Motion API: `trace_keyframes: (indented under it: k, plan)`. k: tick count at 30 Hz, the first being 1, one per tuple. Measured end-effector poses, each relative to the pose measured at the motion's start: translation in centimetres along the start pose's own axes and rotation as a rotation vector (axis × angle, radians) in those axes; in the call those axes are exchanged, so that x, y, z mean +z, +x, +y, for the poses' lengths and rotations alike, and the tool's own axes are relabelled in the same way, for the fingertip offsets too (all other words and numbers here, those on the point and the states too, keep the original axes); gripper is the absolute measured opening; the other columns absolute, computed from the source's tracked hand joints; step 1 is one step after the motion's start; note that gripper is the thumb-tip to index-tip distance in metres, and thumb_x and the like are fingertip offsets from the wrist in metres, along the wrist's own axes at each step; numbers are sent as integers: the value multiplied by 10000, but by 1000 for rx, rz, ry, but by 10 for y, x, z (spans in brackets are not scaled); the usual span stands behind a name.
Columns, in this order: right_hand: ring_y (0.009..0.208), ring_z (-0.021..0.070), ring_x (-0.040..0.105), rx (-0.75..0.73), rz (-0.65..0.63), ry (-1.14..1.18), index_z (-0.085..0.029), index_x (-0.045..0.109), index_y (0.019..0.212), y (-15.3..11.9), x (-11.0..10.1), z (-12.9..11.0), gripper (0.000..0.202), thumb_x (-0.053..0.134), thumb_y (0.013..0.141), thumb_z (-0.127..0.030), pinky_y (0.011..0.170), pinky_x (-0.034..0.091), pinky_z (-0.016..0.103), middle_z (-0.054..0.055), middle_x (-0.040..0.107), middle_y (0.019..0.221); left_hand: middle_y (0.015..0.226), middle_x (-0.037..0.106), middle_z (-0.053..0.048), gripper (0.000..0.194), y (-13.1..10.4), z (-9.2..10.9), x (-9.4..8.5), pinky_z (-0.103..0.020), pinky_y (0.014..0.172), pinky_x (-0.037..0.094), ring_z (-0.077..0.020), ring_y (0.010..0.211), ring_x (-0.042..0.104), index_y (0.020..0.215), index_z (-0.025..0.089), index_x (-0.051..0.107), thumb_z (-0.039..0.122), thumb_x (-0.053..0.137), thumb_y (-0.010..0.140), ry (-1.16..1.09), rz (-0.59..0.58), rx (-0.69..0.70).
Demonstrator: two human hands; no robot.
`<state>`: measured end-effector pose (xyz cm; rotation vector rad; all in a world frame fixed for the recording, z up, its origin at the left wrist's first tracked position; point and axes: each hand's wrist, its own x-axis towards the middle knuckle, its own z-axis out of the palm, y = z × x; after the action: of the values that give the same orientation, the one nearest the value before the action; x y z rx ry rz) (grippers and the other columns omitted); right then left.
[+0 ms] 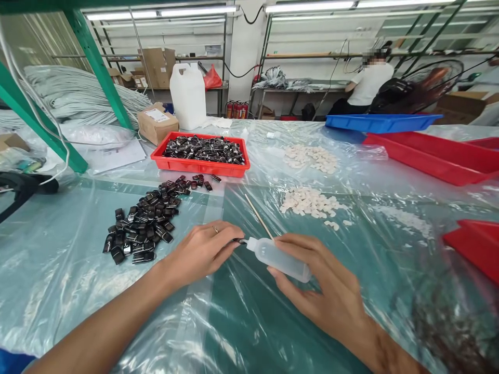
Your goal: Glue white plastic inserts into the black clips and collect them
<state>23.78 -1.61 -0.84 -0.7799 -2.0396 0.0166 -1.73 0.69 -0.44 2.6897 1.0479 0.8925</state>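
Observation:
Between the thumb and fingers of my left hand (pixel 206 246) is a small black piece (pixel 239 240), mostly hidden by the fingertips. My right hand (pixel 327 280) grips a translucent squeeze bottle (pixel 283 259), tilted so its nozzle points left and meets the black piece. Behind the bottle, a thin stick (pixel 257 214) lies on the plastic-covered table. A loose pile of black parts (pixel 150 215) spreads to the left of my left hand. Small whitish pieces (pixel 310 201) lie in a heap beyond my right hand, with a second whitish heap (pixel 311 157) farther back.
A red tray (pixel 200 166) full of black parts stands behind the pile, near a cardboard box (pixel 157 123) and white jug (pixel 188 96). Blue (pixel 382 123) and red trays (pixel 436 156) sit at right. A green post (pixel 97 67) rises at left. A person (pixel 372 80) sits in the background.

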Motion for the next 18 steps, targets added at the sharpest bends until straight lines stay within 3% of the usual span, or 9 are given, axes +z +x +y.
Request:
trace_keyframes:
  k: [9, 18]
  plan:
    - [992, 268, 731, 97, -47, 46, -420, 530, 1402, -2, -3, -4, 632, 696, 861, -140, 764, 646, 427, 77, 700, 1169, 1090, 768, -49, 152, 2, 4, -3, -341, 826, 630, -192, 1005, 735, 1181, 237, 558, 202, 481, 1055, -12, -13, 4]
    - [990, 244, 716, 152, -90, 88, -392, 579, 1315, 0, -9, -2, 498, 688, 880, -177, 798, 637, 415, 75, 701, 1180, 1139, 753, -54, 153, 2, 1, -1, -348, 850, 621, -193, 1055, 716, 1171, 236, 557, 175, 486, 1049, -14, -15, 35]
